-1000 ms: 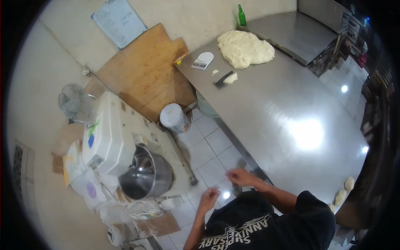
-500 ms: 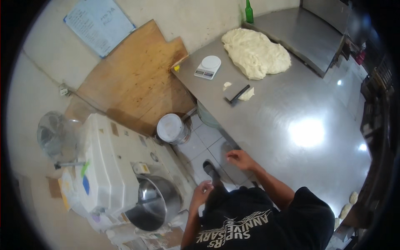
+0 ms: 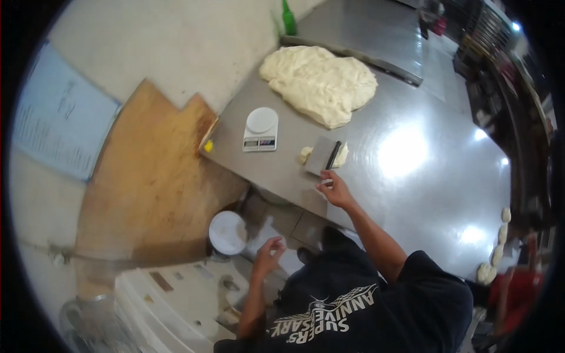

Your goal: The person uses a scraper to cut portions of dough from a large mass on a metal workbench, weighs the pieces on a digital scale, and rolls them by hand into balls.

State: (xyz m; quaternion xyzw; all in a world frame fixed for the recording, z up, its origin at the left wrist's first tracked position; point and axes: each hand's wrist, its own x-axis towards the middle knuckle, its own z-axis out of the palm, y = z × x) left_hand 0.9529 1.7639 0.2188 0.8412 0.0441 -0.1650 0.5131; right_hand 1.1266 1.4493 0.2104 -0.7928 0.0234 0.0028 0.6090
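A dough scraper point(image 3: 319, 155) with a flat metal blade and black handle lies on the steel table, with small dough scraps point(image 3: 342, 155) beside and partly under it. My right hand point(image 3: 334, 188) is at the near end of its handle, thumb and fingers apart; whether they touch it I cannot tell. Lower and to the left, my left hand point(image 3: 271, 254) hangs off the table's edge, fingers loosely bent and holding nothing. Beyond the scraper spreads a big slab of pale dough point(image 3: 321, 82). A white kitchen scale point(image 3: 260, 129) stands left of the scraper.
The steel table point(image 3: 376, 203) runs to the right, with several dough pieces point(image 3: 498, 254) along its far right edge. A green bottle point(image 3: 288, 19) stands at the back. Lower left are a lidded white bucket point(image 3: 228, 233) and a large white machine point(image 3: 170, 300). Wooden board point(image 3: 156, 182) leans on the wall.
My view has turned toward the table, and I stand closer to it. My right hand has reached forward from beside the table to the scraper's handle. The left hand stays low.
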